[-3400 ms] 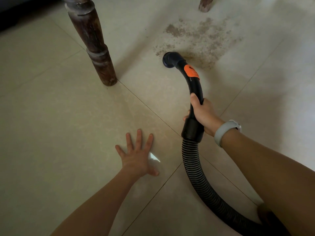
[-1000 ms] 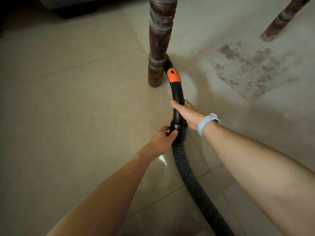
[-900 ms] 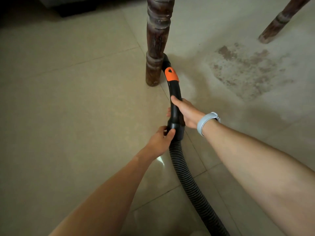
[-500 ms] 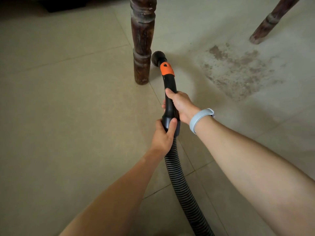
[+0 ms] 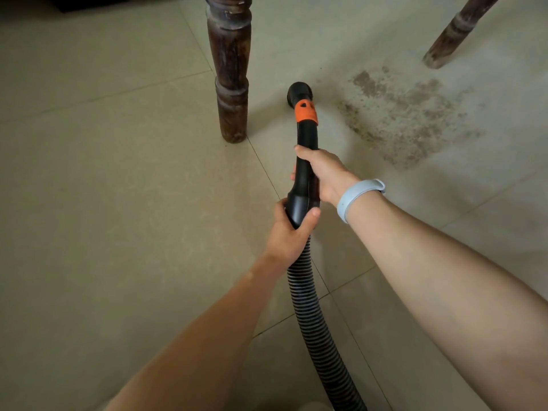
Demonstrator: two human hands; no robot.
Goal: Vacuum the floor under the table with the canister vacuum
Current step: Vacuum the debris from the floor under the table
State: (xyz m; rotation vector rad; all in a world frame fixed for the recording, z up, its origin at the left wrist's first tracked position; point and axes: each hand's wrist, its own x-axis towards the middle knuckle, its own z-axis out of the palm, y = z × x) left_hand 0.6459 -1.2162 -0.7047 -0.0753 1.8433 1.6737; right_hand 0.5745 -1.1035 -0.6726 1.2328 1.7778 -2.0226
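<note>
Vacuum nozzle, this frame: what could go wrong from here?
1. The nozzle sits between the table leg and the dirt patch; a leftward swing could knock the leg.
2. It is not yet over the dirt, so the patch could be missed.
3. Both the left hand and right hand grip the handle; the trailing hose may snag.

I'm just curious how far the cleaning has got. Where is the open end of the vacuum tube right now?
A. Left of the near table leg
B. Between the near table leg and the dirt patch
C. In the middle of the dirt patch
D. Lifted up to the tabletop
B: the nozzle sits on bare tile, right of the near table leg and left of the dirt patch.
</note>
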